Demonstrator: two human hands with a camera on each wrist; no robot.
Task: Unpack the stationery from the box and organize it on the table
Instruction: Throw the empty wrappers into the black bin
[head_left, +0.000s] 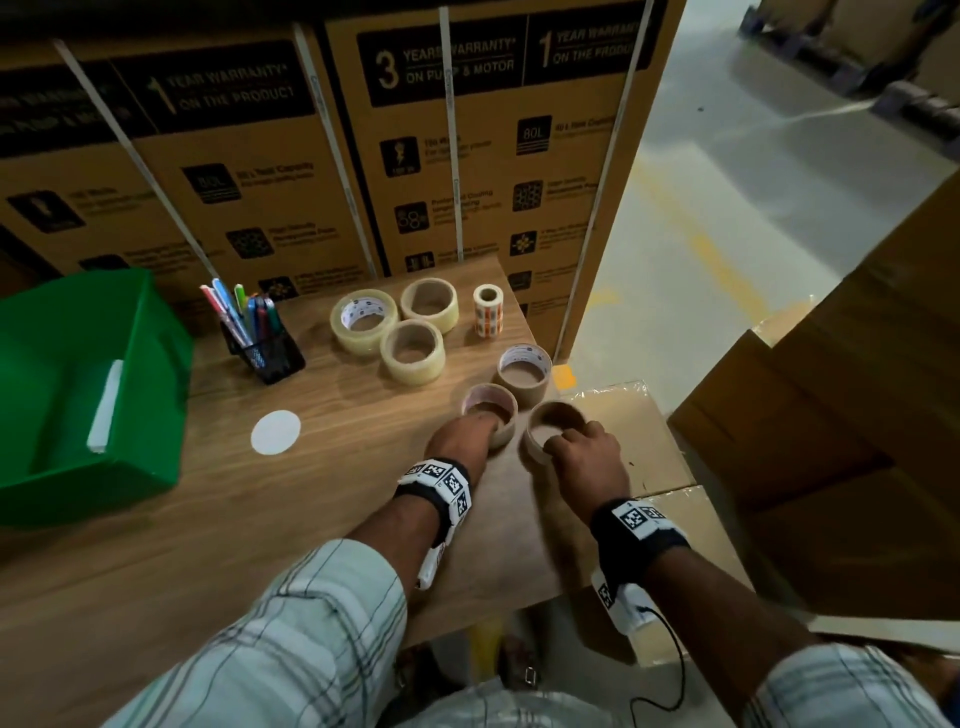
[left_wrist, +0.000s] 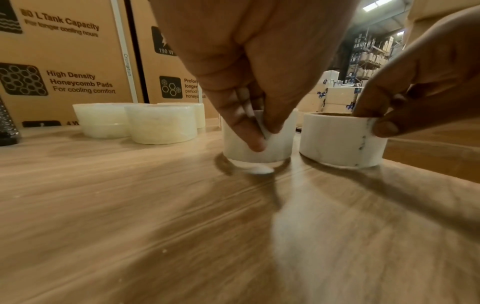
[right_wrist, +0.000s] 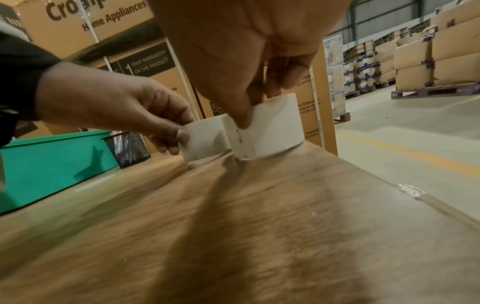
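Note:
Two white tape rolls stand side by side near the right edge of the wooden table (head_left: 208, 519). My left hand (head_left: 460, 436) pinches the rim of the left tape roll (head_left: 493, 410) (left_wrist: 259, 142) (right_wrist: 205, 139), thumb outside and fingers inside the core. My right hand (head_left: 582, 452) pinches the right tape roll (head_left: 550, 421) (left_wrist: 340, 142) (right_wrist: 272, 131) the same way. Both rolls rest on the table. A third similar roll (head_left: 524, 371) sits just behind them.
Three clear tape rolls (head_left: 395, 327) and a small label roll (head_left: 488, 309) stand at the back. A mesh pen holder (head_left: 265, 348) with several pens is left of them. A green box (head_left: 88, 395) sits at far left. A white disc (head_left: 275, 432) lies mid-table. Cardboard cartons (head_left: 363, 156) wall the back.

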